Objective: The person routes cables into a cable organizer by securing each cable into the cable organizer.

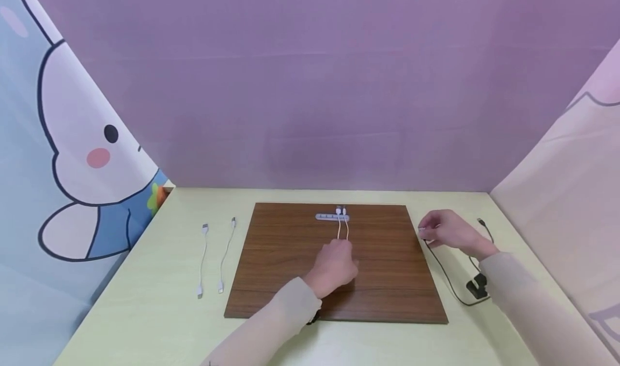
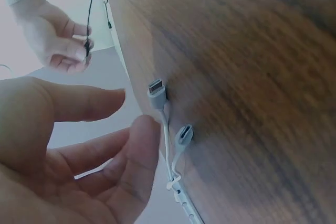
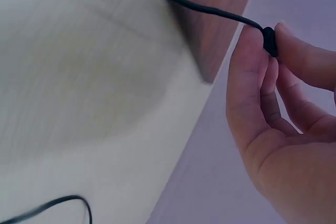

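Observation:
My right hand (image 1: 446,229) pinches the black plug (image 3: 270,42) of a black cable (image 1: 443,272) between thumb and index finger, beside the wooden board's right edge. My left hand (image 1: 334,268) is over the middle of the brown wooden board (image 1: 276,280). Its thumb and fingers are apart with nothing between them, close to the connector ends of two white cables. In the left wrist view, one white plug (image 2: 156,95) is near the index fingertip, and a smaller white plug (image 2: 184,136) is beside it. Both cables run through a pale cable-holder strip (image 1: 325,217) near the board's far edge.
Two short white cables, one (image 1: 203,261) left of the other (image 1: 224,258), lie on the pale table (image 1: 160,312) left of the board. A black block (image 1: 477,286) on the black cable is by my right sleeve. A purple curtain (image 1: 329,113) hangs behind.

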A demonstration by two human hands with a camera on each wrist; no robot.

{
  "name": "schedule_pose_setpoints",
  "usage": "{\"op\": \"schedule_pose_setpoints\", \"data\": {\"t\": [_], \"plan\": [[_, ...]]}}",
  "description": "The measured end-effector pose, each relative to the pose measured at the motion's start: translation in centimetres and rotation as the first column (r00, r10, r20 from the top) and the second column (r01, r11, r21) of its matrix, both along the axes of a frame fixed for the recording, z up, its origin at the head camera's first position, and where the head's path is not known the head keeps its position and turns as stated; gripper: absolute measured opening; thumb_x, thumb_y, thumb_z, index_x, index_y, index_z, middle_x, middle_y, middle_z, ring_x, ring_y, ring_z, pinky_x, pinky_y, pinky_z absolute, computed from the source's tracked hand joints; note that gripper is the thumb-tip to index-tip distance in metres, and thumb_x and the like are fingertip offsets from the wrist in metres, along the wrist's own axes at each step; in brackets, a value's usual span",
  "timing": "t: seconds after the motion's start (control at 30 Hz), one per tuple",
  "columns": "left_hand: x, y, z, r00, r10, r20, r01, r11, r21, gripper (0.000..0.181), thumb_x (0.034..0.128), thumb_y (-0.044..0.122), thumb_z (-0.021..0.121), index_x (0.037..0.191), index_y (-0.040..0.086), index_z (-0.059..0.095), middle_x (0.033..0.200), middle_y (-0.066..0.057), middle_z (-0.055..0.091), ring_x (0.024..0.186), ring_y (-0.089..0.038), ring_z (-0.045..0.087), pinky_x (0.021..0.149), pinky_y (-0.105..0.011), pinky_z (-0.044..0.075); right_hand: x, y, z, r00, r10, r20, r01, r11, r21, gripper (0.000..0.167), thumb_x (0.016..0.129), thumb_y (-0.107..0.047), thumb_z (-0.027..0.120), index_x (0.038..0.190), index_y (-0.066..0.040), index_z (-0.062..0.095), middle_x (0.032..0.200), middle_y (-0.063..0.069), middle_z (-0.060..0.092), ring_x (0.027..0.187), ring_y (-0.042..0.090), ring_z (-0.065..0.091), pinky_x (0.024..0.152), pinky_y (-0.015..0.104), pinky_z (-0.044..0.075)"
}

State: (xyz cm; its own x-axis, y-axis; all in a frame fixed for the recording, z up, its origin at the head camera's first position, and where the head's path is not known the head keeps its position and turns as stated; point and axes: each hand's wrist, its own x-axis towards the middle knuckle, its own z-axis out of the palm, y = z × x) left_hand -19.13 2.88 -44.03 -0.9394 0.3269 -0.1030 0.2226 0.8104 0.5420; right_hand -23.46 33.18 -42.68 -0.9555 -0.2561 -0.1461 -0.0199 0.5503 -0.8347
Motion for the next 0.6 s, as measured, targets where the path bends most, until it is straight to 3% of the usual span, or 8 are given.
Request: {"op": "schedule_pose_setpoints", "data": {"t": [0.27, 0.6], "plan": [[0.3, 0.3, -0.4, 0.996, -0.055, -0.072, 0.057, 0.998, 0.029, 0.023, 0.0988, 0.020, 0.065, 0.079, 0.009, 0.066, 0.063, 0.000, 0.053, 0.049, -0.014, 0.049, 0.046, -0.028, 0.041, 0.4, -2.8, 1.3, 1.000, 0.027, -0.001, -0.027, 0.996, -0.087, 0.023, 0.094, -0.005, 0.070, 0.107, 0.009, 0.058, 0.093, 0.015, 0.062, 0.080, 0.023, 0.066, 0.073, 0.040, 0.061], [0.5, 0.6, -0.7, 0.996, -0.076, -0.034, 0.079, 0.994, 0.081, 0.016, 0.0980, 0.019, 0.067, 0.100, 0.005, 0.074, 0.073, 0.001, 0.060, 0.056, -0.014, 0.052, 0.052, -0.026, 0.043, 0.5, -5.7, 2.4, 0.999, 0.038, -0.011, -0.039, 0.996, -0.082, 0.019, 0.094, -0.006, 0.070, 0.104, 0.005, 0.059, 0.090, 0.016, 0.062, 0.079, 0.029, 0.068, 0.072, 0.043, 0.061]]}}
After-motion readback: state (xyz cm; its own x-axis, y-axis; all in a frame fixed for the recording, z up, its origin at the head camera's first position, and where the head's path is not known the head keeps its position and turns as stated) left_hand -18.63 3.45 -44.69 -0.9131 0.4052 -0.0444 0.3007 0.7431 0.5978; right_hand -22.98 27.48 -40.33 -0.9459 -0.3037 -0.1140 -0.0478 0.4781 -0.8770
